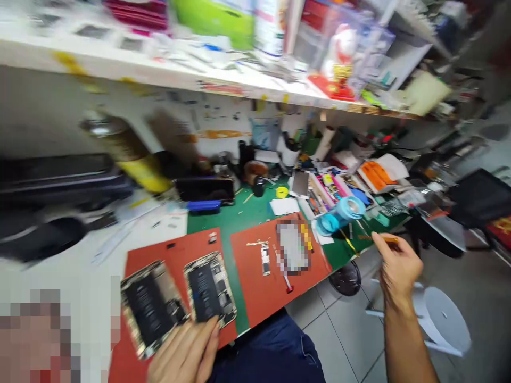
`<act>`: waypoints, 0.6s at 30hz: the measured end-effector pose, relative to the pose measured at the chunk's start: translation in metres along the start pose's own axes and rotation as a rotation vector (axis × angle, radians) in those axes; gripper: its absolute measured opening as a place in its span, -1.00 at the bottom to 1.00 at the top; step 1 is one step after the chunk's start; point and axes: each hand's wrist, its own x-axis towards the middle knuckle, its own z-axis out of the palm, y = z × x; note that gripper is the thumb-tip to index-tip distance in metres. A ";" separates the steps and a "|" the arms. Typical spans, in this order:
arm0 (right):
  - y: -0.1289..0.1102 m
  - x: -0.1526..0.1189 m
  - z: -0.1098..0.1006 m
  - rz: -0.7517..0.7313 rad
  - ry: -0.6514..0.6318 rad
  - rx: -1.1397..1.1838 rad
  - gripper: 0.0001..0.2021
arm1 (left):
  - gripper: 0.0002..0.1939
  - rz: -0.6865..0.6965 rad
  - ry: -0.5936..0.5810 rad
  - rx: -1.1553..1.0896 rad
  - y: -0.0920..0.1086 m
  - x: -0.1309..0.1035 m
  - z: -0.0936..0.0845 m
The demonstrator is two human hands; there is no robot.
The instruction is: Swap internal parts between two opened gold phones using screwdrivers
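Note:
My left hand (186, 348) lies over the lower ends of two opened smartphones, fingers stretched out, its fingertips at the near edge of the right one. The left phone body (146, 303) and the right phone body (209, 287) show black batteries and bare inner parts. They lie on a reddish-brown mat (175, 244). Off to the right, past the table edge, my right hand (399, 263) is raised and closed in a pinch. A small orange-yellow object (391, 240) shows between its fingers; its kind is unclear.
A second reddish-brown mat (255, 298) bears a small circuit board (265, 258), a red-ended screwdriver (288, 284) and a blurred-out phone-shaped item (293, 247). Behind stand a blue container (339, 215) and parts trays (323, 191). A loaded shelf (159, 72) overhangs the table. A stool (447, 319) stands right.

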 end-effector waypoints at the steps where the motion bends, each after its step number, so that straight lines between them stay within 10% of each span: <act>1: -0.013 -0.012 -0.003 -0.026 -0.009 0.089 -0.57 | -0.76 -0.034 -0.020 -0.015 0.005 0.006 -0.003; 8: -0.112 -0.102 0.056 -0.053 -0.552 0.402 -0.64 | -0.74 -0.170 -0.042 -0.036 0.015 0.015 -0.001; 18: -0.150 -0.164 0.183 -0.826 -0.886 0.300 -0.77 | -0.83 -0.233 -0.012 0.030 0.018 0.009 0.004</act>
